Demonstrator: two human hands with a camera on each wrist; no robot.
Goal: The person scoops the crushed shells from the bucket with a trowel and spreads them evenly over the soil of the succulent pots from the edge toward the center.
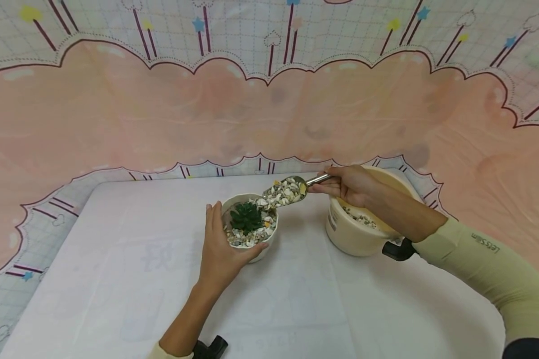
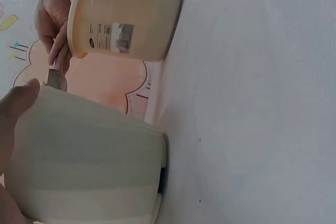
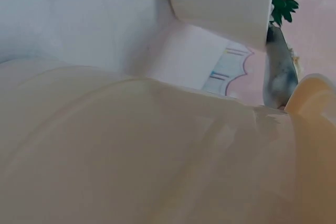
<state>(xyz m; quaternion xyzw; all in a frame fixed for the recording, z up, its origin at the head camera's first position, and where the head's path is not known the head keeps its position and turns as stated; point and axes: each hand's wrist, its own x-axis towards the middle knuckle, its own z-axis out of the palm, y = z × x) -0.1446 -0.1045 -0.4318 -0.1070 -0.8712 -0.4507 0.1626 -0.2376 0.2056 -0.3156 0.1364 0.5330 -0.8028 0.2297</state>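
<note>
In the head view my left hand [image 1: 219,257] grips a white flower pot [image 1: 264,254], fingers along its left side and thumb across the front near the rim. A dark green succulent [image 1: 245,217] stands in the pot, with white, grey and yellow pebbles [image 1: 261,233] around it. My right hand [image 1: 355,186] holds a metal scoop [image 1: 318,180] by its handle. The scoop is heaped with pebbles [image 1: 288,191], and its tip reaches over the pot's right rim. In the left wrist view the pot [image 2: 89,156] stands upright on the table.
A cream bucket [image 1: 350,242] with pebbles [image 1: 361,218] inside stands right of the pot, under my right forearm. A label [image 2: 111,37] is on its side. All this stands on a white-covered table [image 1: 161,299], with a patterned cloth [image 1: 233,114] behind.
</note>
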